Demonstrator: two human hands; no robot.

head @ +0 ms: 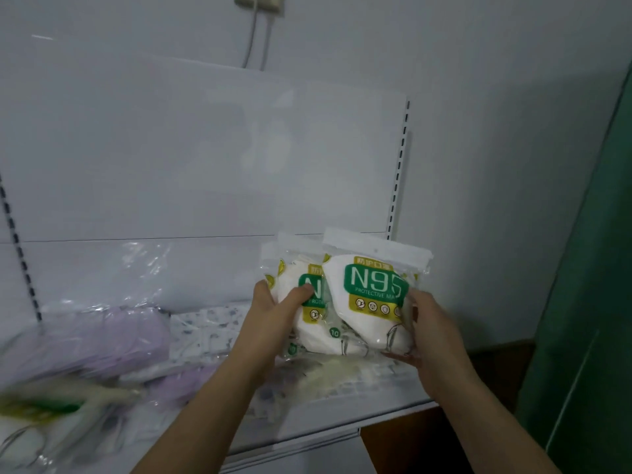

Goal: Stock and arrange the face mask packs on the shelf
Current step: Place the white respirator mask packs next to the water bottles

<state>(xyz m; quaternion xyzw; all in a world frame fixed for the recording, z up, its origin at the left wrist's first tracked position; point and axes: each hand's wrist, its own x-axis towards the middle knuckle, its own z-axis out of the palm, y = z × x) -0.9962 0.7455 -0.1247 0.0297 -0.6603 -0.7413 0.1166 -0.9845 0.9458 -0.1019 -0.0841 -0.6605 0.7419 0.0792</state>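
Two clear packs of white N95 masks with green and gold labels stand upright at the right end of the white shelf [307,436]. My left hand [273,313] grips the left N95 pack [307,323], thumb across its front. My right hand [427,323] holds the right N95 pack [369,302] by its right edge, and this pack overlaps the left one. Lilac mask packs [102,340] and a patterned white pack [205,330] lie to the left on the shelf. Another pack [342,374] lies flat under the N95 packs.
The white back panel [205,159] rises behind the shelf, with slotted uprights [398,172] at its right and left. More blurred packs [51,412] lie at the shelf's front left. A green panel [588,302] stands at the right. Cables [253,35] hang on the wall above.
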